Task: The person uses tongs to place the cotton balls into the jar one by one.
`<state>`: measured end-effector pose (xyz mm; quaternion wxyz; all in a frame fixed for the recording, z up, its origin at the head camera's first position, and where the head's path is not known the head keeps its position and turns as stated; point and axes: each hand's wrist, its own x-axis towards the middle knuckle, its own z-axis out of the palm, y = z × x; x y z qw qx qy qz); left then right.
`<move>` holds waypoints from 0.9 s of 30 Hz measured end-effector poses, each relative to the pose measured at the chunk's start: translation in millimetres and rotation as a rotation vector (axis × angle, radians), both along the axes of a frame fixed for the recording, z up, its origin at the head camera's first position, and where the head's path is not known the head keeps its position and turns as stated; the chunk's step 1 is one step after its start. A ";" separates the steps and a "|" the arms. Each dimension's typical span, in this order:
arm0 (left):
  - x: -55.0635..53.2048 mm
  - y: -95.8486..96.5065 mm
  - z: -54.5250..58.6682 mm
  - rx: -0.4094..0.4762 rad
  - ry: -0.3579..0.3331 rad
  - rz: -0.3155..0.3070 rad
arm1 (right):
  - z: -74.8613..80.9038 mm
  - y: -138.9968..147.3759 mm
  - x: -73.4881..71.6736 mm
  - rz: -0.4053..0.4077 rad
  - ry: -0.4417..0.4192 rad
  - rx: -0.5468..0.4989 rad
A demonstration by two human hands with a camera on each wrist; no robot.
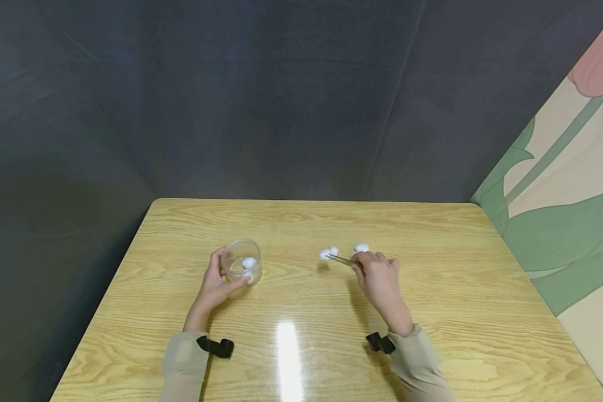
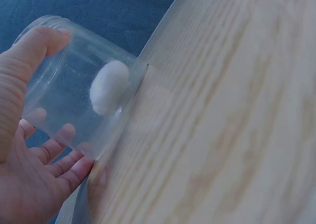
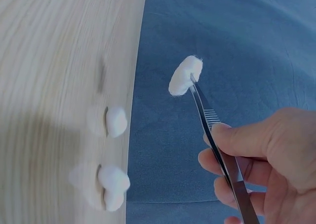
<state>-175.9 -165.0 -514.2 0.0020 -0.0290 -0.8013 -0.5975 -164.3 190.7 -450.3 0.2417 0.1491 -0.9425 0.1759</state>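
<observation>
My left hand (image 1: 218, 286) holds a clear plastic jar (image 1: 233, 262) by its side, thumb near the rim and fingers round the far wall. Inside the jar lies a white cotton ball (image 2: 109, 88); the head view shows two white shapes in it. With my right hand (image 1: 381, 279) I grip metal tweezers (image 3: 217, 145), and their tips pinch a cotton ball (image 3: 185, 76) held up above the table. Several more cotton balls (image 3: 115, 122) lie on the table near the right hand, one of them (image 1: 362, 247) just beyond its knuckles.
The wooden table (image 1: 291, 223) ends at a dark cloth (image 1: 281, 111) behind it. A floral curtain (image 1: 573, 223) hangs along the right side. Each wrist carries a black camera mount (image 1: 216, 347), and light glares off the table between the forearms.
</observation>
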 end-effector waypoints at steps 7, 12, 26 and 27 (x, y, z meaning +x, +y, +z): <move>-0.6 0.2 -1.5 0.002 0.006 0.006 | 3.0 -4.6 -1.3 0.011 -0.005 -0.017; -0.4 0.4 -1.7 -0.003 0.004 0.009 | 6.3 -7.8 -1.2 0.016 -0.002 -0.032; -1.4 -0.1 -3.1 -0.018 -0.007 0.010 | 10.0 -18.6 -3.8 0.018 -0.005 -0.060; -1.2 -0.1 -2.8 -0.017 -0.007 0.011 | 10.5 -19.3 -3.9 0.019 -0.002 -0.062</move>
